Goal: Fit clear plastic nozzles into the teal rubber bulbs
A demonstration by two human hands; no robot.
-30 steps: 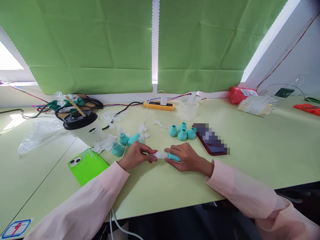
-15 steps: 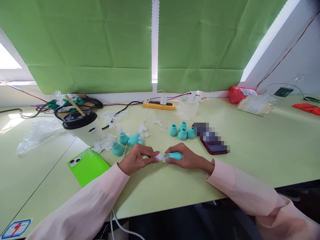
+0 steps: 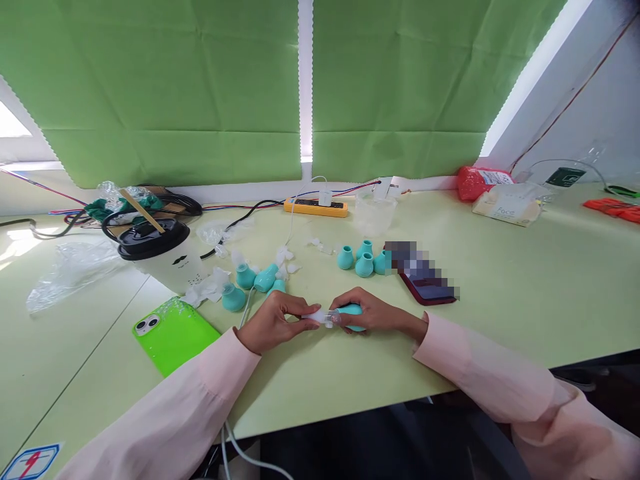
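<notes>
In the middle of the table, my left hand (image 3: pixel 280 322) pinches a small translucent white tip (image 3: pixel 312 316) between thumb and fingers. Facing it, my right hand (image 3: pixel 375 312) is closed around a teal rubber bulb (image 3: pixel 354 311) lying on its side, its clear neck pointing left. The tip and the neck meet end to end; how firmly they are joined I cannot tell. Several more teal bulbs (image 3: pixel 233 298) lie beyond my left hand, some with white tips in them. A group of open-necked teal bulbs (image 3: pixel 365 265) stands beyond my right hand.
A green phone (image 3: pixel 175 337) lies by my left forearm, with a lidded paper cup (image 3: pixel 173 267) behind it. A dark red-edged phone (image 3: pixel 425 283) is at right. Farther back are an orange power strip (image 3: pixel 315 208), a clear plastic cup (image 3: pixel 374 213) and a tissue pack (image 3: pixel 507 203).
The bulb in my right hand has turned slightly, and my right fingers have shifted around it. My left hand keeps its pinch on the tip. The whole view has moved a little.
</notes>
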